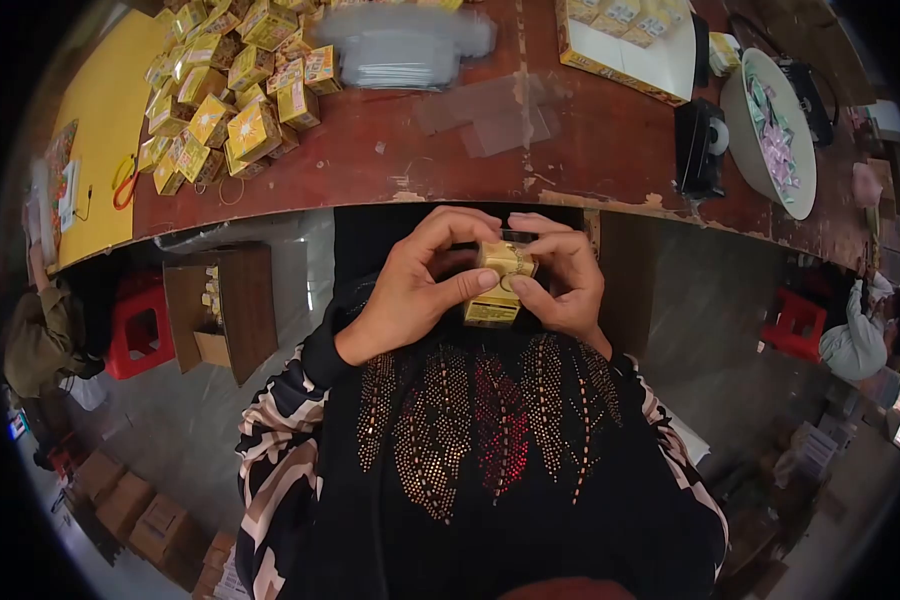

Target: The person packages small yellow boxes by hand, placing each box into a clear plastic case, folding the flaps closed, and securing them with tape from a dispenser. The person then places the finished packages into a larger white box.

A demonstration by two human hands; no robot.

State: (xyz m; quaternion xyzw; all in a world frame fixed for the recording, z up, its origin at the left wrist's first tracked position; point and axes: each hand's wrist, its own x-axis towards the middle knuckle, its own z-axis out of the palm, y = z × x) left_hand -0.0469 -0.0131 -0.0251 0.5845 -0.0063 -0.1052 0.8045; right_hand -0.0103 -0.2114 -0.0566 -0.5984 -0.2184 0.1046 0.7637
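Close to my chest, just off the table's front edge, a small yellow box (491, 313) is held between both hands. My left hand (418, 280) grips it from the left, thumb pressed on its upper face and fingers curled over the far side. From the right, my right hand (572, 278) closes on the same box, its thumb near the box's middle. What looks like clear plastic shows at the box's far end, partly hidden by the fingers. On the table beyond lies a flat clear plastic piece (505, 122).
Many yellow boxes (253, 130) are heaped at the table's left, beside a blurred stack of clear plastic (405, 60). To the right are an open carton (620, 75), a black tape dispenser (698, 150) and a white basin (749, 140) of ribbon bows. Red stools (140, 325) stand below.
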